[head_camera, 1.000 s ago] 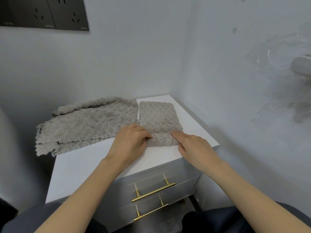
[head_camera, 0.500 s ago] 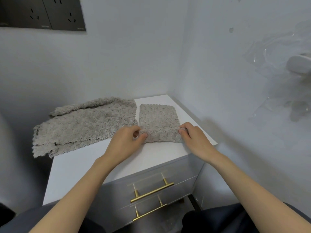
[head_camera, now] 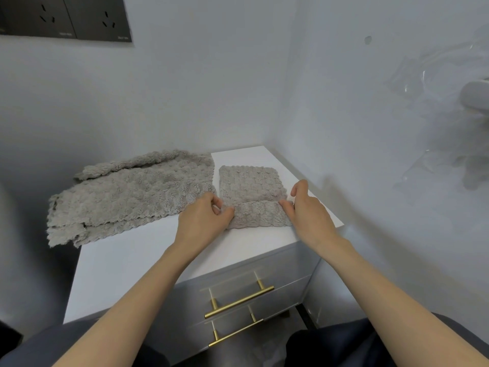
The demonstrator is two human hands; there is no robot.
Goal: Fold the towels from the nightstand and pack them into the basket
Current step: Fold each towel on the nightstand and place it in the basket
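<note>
You've got the small fluffy grey towel (head_camera: pixel 251 182) flat on the white nightstand (head_camera: pixel 137 258), right side, with its near edge folded over itself. The bigger grey towels (head_camera: pixel 132 192) sit rumpled just left of it, overhanging the edge.

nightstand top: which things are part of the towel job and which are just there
In the job: small towel, its near edge gripped by left hand and right hand; unfolded towel pile; nightstand.
Just there: gold drawer handles; wall sockets.
</note>
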